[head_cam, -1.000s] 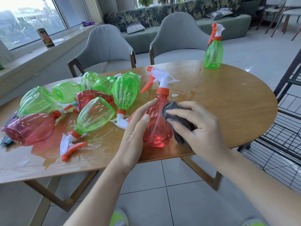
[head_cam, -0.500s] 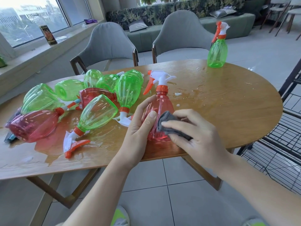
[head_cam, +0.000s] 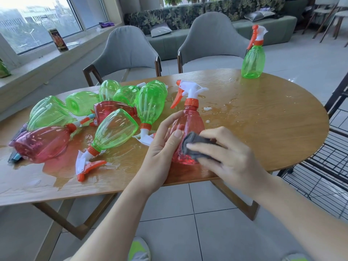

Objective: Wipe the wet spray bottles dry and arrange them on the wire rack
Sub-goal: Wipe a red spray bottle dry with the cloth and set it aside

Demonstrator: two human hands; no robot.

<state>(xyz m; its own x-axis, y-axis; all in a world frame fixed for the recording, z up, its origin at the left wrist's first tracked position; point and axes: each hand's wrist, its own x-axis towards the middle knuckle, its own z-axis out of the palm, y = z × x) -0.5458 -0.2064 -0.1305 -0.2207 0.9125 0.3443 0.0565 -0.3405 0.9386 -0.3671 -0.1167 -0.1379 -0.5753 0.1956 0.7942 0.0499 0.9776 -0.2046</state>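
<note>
One wet wooden table [head_cam: 263, 129] carries everything, with the wire rack [head_cam: 323, 166] off to my right. Fallen green and red bottles [head_cam: 116, 129] lie piled on my left. Near the front edge stands the red spray bottle [head_cam: 192, 119], my left hand [head_cam: 162, 147] curled round it while my right hand [head_cam: 231, 162] pinches the grey cloth [head_cam: 195, 146] against its side.
</note>
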